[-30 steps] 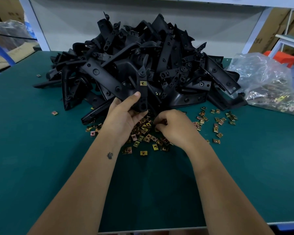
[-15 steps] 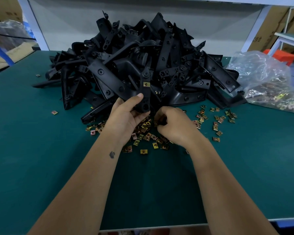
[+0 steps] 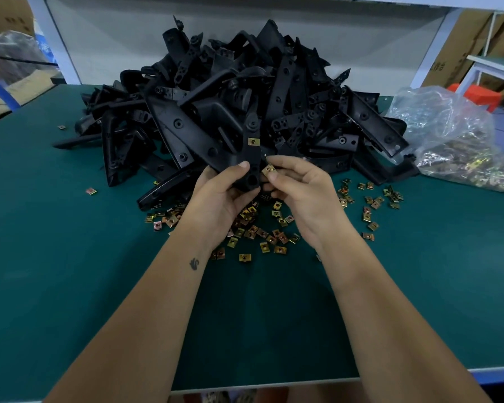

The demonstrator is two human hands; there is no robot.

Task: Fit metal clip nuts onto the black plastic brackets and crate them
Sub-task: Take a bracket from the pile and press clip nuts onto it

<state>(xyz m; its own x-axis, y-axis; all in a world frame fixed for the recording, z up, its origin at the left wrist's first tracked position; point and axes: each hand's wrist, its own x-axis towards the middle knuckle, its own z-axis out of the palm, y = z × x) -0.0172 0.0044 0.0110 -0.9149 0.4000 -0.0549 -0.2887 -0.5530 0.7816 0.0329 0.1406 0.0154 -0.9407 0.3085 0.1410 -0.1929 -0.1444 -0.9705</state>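
The left hand (image 3: 221, 196) grips one black plastic bracket (image 3: 252, 158) by its lower end, thumb across the front face, and holds it upright above the desk (image 3: 70, 271), just in front of the big heap of brackets (image 3: 245, 91). One clip nut (image 3: 253, 141) already sits on the bracket's upper part. The right hand (image 3: 300, 193) pinches a second clip nut (image 3: 269, 171) between thumb and fingertips, right beside the bracket's edge and very near the left thumb; whether it touches the plastic yet I cannot tell. More loose clip nuts (image 3: 262, 234) lie scattered on the desk below both hands, and a clear plastic bag (image 3: 454, 135) at the far right seems to hold a further stock of them. No crate is in view. The bracket looks stiff and light, a moulded part that should take a firm one-handed hold without bending, best held low and clear of the tab that receives the nut. The nut is probably thin springy sheet metal, small, smooth and easy to drop, so it is likely best held by its flat sides with the open mouth facing the bracket's edge, then pushed straight on. If it goes on crooked, it may jam or spring off among the others.
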